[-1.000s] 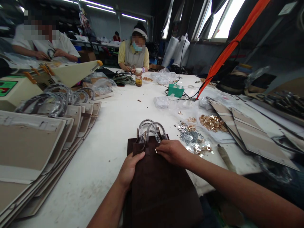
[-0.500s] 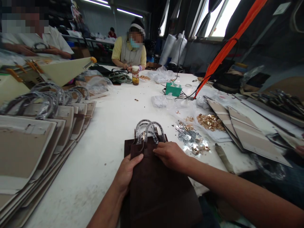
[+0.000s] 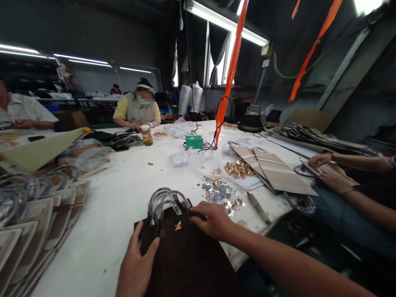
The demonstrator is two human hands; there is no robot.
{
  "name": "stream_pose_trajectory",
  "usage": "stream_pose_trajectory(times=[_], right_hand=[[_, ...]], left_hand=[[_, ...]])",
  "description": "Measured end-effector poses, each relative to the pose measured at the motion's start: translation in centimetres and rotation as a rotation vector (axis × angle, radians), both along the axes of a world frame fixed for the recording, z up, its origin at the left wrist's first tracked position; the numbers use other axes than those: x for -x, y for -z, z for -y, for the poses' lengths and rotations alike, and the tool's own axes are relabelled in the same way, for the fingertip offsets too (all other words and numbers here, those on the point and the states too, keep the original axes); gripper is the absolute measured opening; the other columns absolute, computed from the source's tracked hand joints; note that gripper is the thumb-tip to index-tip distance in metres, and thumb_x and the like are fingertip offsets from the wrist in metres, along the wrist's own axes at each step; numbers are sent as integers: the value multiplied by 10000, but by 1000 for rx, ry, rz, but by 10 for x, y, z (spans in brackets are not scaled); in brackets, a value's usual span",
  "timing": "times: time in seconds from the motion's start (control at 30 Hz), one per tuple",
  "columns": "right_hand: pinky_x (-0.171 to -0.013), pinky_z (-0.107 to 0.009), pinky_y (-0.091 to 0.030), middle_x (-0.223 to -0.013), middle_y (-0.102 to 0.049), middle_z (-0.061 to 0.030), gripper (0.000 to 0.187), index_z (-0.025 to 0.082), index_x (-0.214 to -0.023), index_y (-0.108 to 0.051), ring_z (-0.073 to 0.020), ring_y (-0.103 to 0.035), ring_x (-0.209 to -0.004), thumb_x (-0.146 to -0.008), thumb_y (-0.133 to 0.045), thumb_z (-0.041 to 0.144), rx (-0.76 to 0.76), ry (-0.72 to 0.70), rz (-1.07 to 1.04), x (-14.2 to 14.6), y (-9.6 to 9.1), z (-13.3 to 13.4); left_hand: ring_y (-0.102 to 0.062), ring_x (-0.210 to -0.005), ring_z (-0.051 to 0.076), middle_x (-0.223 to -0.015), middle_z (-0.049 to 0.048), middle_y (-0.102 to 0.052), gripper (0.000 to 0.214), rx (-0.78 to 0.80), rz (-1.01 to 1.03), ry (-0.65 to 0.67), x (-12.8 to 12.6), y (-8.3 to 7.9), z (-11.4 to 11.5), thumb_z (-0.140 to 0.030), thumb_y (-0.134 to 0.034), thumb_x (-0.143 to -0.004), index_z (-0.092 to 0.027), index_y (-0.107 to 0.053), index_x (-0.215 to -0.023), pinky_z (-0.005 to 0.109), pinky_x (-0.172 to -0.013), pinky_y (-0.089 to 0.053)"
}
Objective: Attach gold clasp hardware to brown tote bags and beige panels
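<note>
A dark brown handbag (image 3: 185,264) stands upright at the table's near edge. Its looped handles (image 3: 163,198) are wrapped in clear plastic. High on its front sits a small shiny piece (image 3: 177,226) with a reddish reflection. My left hand (image 3: 137,258) holds the bag's left upper edge, thumb in front and fingers at the side. With bent fingers pinched together, my right hand (image 3: 210,218) grips the top right corner, beside the handle's base. Whether anything small lies between those fingertips is hidden.
Handled panels (image 3: 40,214) are stacked at left. Right of the bag lie silver metal pieces (image 3: 219,192), gold pieces (image 3: 239,168), a tool with a wrapped handle (image 3: 258,207) and beige panels (image 3: 278,169). A co-worker's hands (image 3: 332,177) hold a panel at far right; another person (image 3: 137,107) sits across.
The view has swung up and to the right, bringing the co-worker's hands at right into sight. The shiny piece on the bag's front now shows. Both my hands stay at the bag's top.
</note>
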State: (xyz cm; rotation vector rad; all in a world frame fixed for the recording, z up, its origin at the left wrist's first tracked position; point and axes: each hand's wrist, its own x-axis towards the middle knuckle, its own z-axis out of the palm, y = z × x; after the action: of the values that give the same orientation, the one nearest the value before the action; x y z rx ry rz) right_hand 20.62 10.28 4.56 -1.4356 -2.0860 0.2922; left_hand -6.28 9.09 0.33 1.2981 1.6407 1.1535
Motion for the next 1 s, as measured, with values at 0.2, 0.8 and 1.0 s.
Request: stream_pose_trajectory(times=[0.2, 0.8, 1.0], right_hand=[[-818, -274, -470, -1099, -774, -28, 237, 260, -1107, -768, -212, -694, -1003, -915, -640, 312, 116, 414, 91, -80, 11, -61], [-718, -273, -400, -1035, -777, -45, 244, 259, -961, -771, -220, -689, -969, -922, -596, 426, 256, 560, 175, -110, 46, -109], [-731, -295, -424, -1100, -770, -73, 298, 266, -1085, -763, -258, -701, -996, -883, -631, 440, 259, 514, 205, -107, 49, -102]], left_hand=[[-627, -1270, 361, -1338, 80, -688, 738, 36, -301, -12, -1, -4, 10, -698, -514, -813, -310, -539, -1440, 503, -1097, -471], [-665, -789, 266, -851, 15, -720, 511, -47, -200, -1, -4, -18, 20, -745, -555, -816, -246, -628, -896, 366, -790, -511], [-606, -1285, 325, -1307, 109, -695, 630, -67, 156, -198, -5, -27, 31, -665, -645, -847, -239, -607, -1310, 440, -1119, -429]])
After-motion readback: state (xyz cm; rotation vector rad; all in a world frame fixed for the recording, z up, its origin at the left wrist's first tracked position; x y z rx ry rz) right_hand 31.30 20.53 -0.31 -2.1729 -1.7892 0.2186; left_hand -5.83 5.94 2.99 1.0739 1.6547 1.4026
